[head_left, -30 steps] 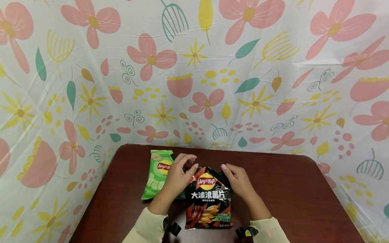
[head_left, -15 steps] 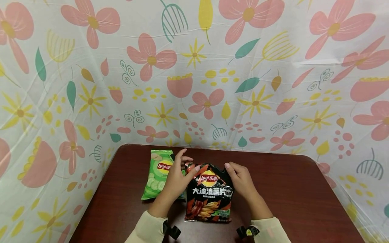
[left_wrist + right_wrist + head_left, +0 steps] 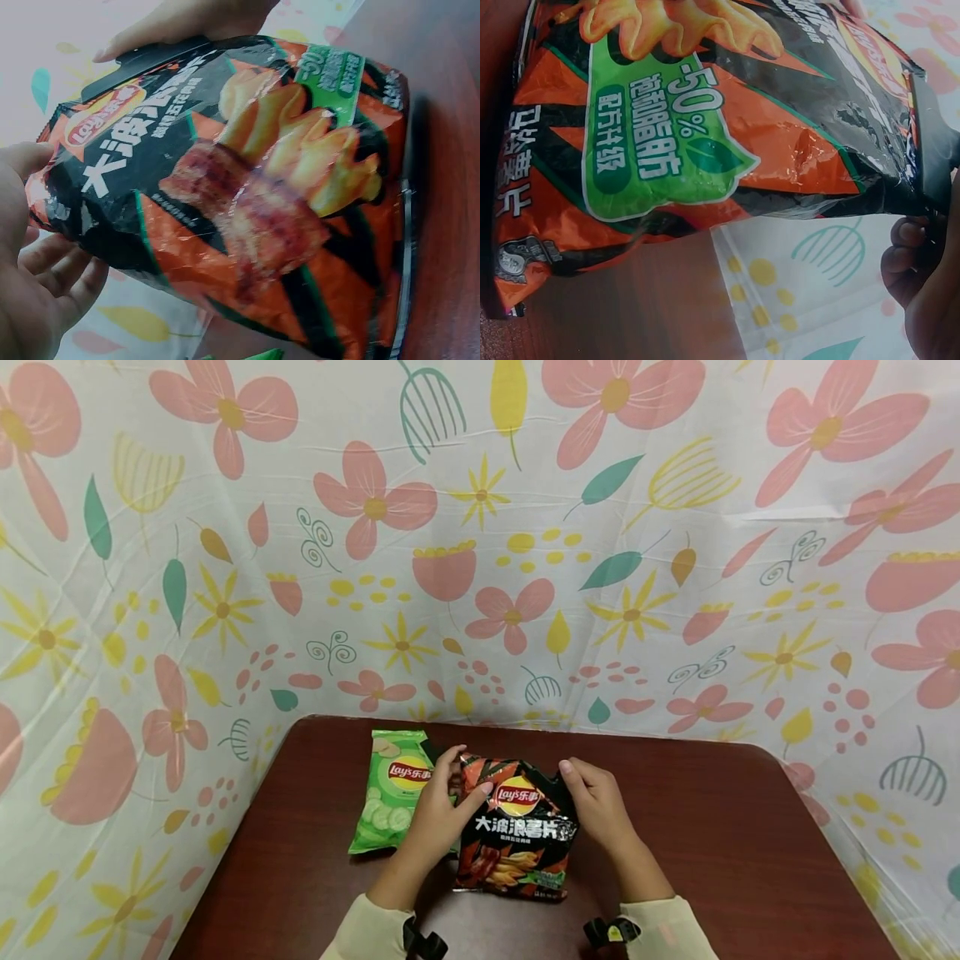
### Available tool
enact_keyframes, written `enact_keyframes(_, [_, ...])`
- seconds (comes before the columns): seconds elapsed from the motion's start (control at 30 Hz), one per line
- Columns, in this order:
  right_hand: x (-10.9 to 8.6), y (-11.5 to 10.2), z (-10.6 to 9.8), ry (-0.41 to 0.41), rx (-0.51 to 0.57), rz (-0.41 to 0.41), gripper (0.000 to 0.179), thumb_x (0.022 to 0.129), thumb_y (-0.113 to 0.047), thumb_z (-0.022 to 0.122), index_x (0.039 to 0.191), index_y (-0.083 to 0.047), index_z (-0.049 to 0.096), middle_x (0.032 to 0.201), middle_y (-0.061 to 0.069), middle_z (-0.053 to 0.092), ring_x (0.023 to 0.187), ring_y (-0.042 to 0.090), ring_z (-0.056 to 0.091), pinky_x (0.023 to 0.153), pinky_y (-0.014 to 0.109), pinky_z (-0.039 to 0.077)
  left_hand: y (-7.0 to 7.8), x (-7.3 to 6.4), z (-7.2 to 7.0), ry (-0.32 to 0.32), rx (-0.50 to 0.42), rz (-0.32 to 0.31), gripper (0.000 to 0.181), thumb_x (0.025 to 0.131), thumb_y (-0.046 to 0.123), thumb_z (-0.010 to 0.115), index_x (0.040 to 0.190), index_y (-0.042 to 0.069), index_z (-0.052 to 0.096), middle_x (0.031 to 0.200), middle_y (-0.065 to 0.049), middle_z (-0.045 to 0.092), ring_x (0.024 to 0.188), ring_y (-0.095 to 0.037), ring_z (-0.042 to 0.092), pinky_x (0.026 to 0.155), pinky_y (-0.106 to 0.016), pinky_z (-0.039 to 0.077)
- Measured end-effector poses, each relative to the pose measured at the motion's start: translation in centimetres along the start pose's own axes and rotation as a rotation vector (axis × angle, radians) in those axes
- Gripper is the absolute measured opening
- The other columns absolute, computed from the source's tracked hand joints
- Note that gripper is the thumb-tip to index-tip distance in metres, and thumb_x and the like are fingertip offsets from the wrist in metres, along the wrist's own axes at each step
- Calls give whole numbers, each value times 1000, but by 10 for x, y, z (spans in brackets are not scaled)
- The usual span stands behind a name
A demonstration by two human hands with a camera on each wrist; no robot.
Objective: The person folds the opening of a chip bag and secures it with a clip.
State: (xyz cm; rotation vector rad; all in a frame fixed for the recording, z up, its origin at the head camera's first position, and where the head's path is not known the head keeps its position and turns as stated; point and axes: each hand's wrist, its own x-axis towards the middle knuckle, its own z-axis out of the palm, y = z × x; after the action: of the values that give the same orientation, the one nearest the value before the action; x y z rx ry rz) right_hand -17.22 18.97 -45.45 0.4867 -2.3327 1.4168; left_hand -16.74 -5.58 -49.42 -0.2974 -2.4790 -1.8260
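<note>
My left hand [image 3: 442, 802] pinches the upper left corner of a black and orange Lay's chip bag [image 3: 513, 839], thumb on the front and fingers behind. In the left wrist view the bag [image 3: 247, 195] hangs tilted, its bottom edge close over the table. My right hand [image 3: 600, 797] grips a long black bag clip [image 3: 142, 67] that lies across the bag's top right corner. The clip [image 3: 936, 142] also shows in the right wrist view, with curled fingers [image 3: 904, 251] under its end. A green Lay's bag [image 3: 390, 793] lies flat beside my left hand, which partly covers it.
The dark red-brown table [image 3: 712, 843] ends at a rounded far edge. A white curtain with flower prints [image 3: 510, 527] hangs behind it and on both sides. A small black strip [image 3: 432, 748] shows by the green bag's upper right corner.
The black chip bag has moved up and away from me, and its bottom edge is farther off. My left fingers, spread before, have closed in behind its corner. The green bag stays put.
</note>
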Motion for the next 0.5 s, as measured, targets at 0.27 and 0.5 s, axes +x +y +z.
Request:
enact_keyframes(0.27, [1,0,-1,8,6,8,42,104,-3,50,62,-7,49,59,-9,35,52,-1,34,49,23,34,-7,-3,5,-66,-116,-14,69,96,53,64,152,25,35,127,0,63,101,-13,66,81,-27,56])
enact_keyframes(0.5, [1,2,0,20,22,7,44,104,-2,50,61,-11,44,59,-8,33,52,-1,32,48,24,33,-13,-7,11,-94,-119,-20,56,99,49,61,147,28,42,131,0,64,110,-15,65,91,-33,53])
